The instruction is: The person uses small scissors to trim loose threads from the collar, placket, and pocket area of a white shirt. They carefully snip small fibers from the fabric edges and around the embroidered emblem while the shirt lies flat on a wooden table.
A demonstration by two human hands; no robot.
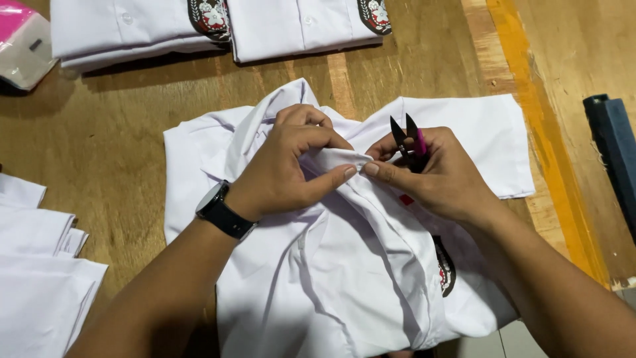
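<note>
Right hand (430, 174) hides snips (411, 144) handles; shirt (344, 265) hem cropped.

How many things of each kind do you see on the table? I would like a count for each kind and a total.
White shirts: 3 (one in the hands, two folded at the top)
Snips: 1
Pink packet: 1
White cloth pile: 1
Total: 6

We see a matt white cloth shirt (344, 265) on a worn, scuffed wooden table (112, 139). At one o'clock from the shirt's middle, snips (409, 142) show dull black metal blades and glossy pink plastic.
</note>
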